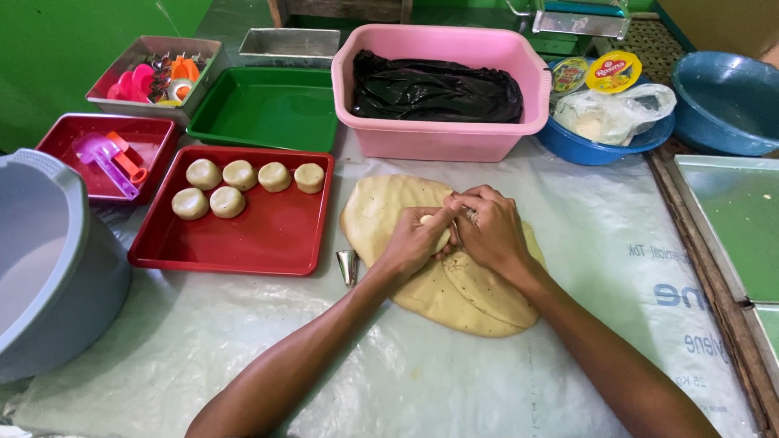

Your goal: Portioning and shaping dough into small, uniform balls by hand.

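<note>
— What's in hand here?

— A small dough piece is pinched between the fingers of both hands, just above the flat dough sheet that lies in the middle of the worktop. The left hand curls under it, thumb and fingers closed on it; the right hand presses in from the other side, fingertips together on the same piece. I'd judge it is being shaped into a round like the others.

— Others?

— Six pale rounds sit in the far half of the red tray, left of the sheet. The near half is bare, so a seventh would fit with a short reach leftward.

— Anything in the way?

— A small metal cone stands between the tray's right edge and the sheet; a wrist could knock it. The pink tub crowds the far edge, a grey bin the left edge. The near edge has open room.
</note>
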